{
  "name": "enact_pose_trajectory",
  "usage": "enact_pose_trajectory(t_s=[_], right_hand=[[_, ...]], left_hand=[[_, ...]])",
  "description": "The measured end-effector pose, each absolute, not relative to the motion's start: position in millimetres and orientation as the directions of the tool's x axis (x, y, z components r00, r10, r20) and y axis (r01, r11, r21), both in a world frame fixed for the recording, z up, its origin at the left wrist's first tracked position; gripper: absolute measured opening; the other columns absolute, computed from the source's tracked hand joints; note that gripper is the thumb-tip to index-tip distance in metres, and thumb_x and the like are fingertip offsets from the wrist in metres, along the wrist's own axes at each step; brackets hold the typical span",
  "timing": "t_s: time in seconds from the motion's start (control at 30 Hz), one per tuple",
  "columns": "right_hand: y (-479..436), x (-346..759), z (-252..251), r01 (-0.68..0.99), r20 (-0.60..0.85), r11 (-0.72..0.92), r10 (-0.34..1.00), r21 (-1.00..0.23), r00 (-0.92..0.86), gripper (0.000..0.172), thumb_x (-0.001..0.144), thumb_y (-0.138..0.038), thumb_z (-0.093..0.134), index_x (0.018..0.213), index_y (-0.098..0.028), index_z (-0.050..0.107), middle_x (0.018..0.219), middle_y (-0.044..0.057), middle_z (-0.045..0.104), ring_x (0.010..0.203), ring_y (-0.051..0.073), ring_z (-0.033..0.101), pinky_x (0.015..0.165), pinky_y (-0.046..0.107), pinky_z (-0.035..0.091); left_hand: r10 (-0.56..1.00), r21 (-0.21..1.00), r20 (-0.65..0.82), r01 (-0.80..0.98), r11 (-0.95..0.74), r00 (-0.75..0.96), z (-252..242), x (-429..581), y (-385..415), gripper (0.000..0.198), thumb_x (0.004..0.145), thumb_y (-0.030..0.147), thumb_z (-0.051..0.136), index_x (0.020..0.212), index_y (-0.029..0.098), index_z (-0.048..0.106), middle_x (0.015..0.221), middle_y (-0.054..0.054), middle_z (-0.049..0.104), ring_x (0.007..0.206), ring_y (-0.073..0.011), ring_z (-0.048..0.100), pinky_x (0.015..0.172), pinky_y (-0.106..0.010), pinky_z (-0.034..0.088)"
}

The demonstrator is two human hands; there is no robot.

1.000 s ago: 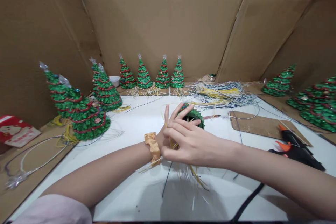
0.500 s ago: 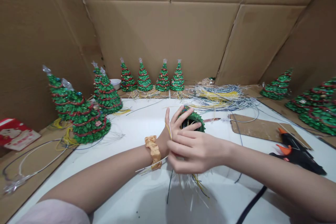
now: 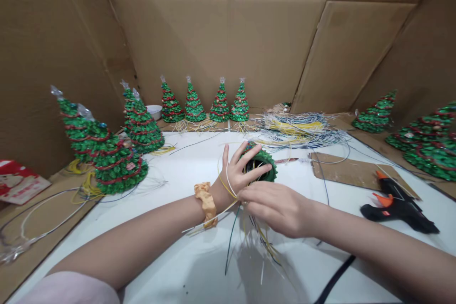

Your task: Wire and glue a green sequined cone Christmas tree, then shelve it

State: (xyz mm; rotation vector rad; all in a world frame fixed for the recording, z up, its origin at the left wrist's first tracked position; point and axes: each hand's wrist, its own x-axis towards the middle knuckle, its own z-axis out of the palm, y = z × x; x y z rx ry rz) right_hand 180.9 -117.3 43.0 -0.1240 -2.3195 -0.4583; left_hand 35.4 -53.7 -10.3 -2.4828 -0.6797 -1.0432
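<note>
Tree (image 3: 268,156) handling: probably light and fairly stiff, its trailing wires (image 3: 265,241) thin and springy; the green rim (image 3: 274,171) looks the surest hold.
Tree look: leafy green, tipped over, its dark hollow base facing the wearer.
Tree place: centre of the frame, partly behind the left hand (image 3: 240,172).
Left fingers: four fanned wide across the base; thumb hidden, so its hold cannot be told.
Right hand (image 3: 278,203): fingers bunched, pinching wires beside the left palm.
Right of frame: glue gun (image 3: 401,206) on the white worktop (image 3: 160,266).
</note>
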Motion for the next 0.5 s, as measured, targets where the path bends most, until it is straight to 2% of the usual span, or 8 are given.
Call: enact_pose_trajectory(t_s=[0.1, 0.2, 0.3, 0.37, 0.43, 0.5], right_hand=[[-119, 183, 42, 0.267, 0.800, 0.962, 0.120, 0.052, -0.588, 0.017, 0.086, -0.006, 0.039, 0.087, -0.013, 0.053, 0.082, 0.011, 0.066, 0.081, 0.015, 0.062, 0.070, 0.027, 0.053], [-123, 184, 47, 0.332, 0.804, 0.912, 0.379, -0.241, -0.459, 0.013, 0.084, -0.007, 0.045, 0.090, -0.016, 0.052, 0.082, 0.007, 0.065, 0.079, 0.015, 0.061, 0.071, 0.027, 0.052], [-125, 184, 55, 0.371, 0.678, 0.756, 0.652, -0.540, -0.340, 0.008, 0.082, -0.011, 0.051, 0.085, -0.018, 0.053, 0.077, 0.003, 0.063, 0.069, 0.012, 0.060, 0.063, 0.023, 0.051], [-123, 184, 59, 0.349, 0.548, 0.633, 0.774, -0.691, -0.317, 0.007, 0.081, -0.012, 0.051, 0.082, -0.018, 0.055, 0.076, 0.002, 0.064, 0.067, 0.011, 0.060, 0.063, 0.022, 0.050], [-120, 185, 62, 0.323, 0.428, 0.533, 0.836, -0.782, -0.345, 0.009, 0.081, -0.012, 0.049, 0.082, -0.017, 0.057, 0.076, 0.002, 0.064, 0.068, 0.011, 0.061, 0.063, 0.023, 0.050], [-116, 186, 63, 0.309, 0.377, 0.494, 0.850, -0.812, -0.369, 0.012, 0.081, -0.012, 0.047, 0.082, -0.016, 0.059, 0.074, 0.002, 0.064, 0.067, 0.011, 0.060, 0.062, 0.024, 0.050]], left_hand=[[0.267, -0.155, 0.759, 0.564, -0.811, 0.594, -13, 38, -50, 0.037, 0.091, 0.040, 0.029, 0.117, 0.034, 0.054, 0.136, -0.009, 0.040, 0.134, -0.0250, 0.018, 0.106, -0.054, 0.001], [0.276, -0.136, 0.762, 0.561, -0.817, 0.586, -12, 38, -50, 0.040, 0.091, 0.045, 0.028, 0.117, 0.032, 0.055, 0.133, -0.009, 0.043, 0.133, -0.0243, 0.020, 0.107, -0.052, -0.002], [0.310, -0.091, 0.727, 0.532, -0.842, 0.613, -8, 36, -54, 0.046, 0.089, 0.051, 0.028, 0.116, 0.025, 0.055, 0.135, -0.012, 0.041, 0.132, -0.0272, 0.021, 0.106, -0.054, 0.000], [0.332, -0.069, 0.706, 0.527, -0.847, 0.626, -6, 34, -56, 0.045, 0.089, 0.048, 0.028, 0.115, 0.023, 0.054, 0.137, -0.013, 0.038, 0.133, -0.0272, 0.019, 0.106, -0.054, -0.001], [0.327, -0.074, 0.701, 0.521, -0.850, 0.633, -5, 33, -55, 0.043, 0.090, 0.047, 0.029, 0.116, 0.023, 0.053, 0.138, -0.012, 0.036, 0.134, -0.0267, 0.016, 0.107, -0.054, -0.003], [0.318, -0.083, 0.690, 0.507, -0.858, 0.650, -5, 32, -54, 0.044, 0.089, 0.048, 0.030, 0.119, 0.022, 0.050, 0.139, -0.013, 0.034, 0.134, -0.0270, 0.015, 0.106, -0.053, -0.004]])
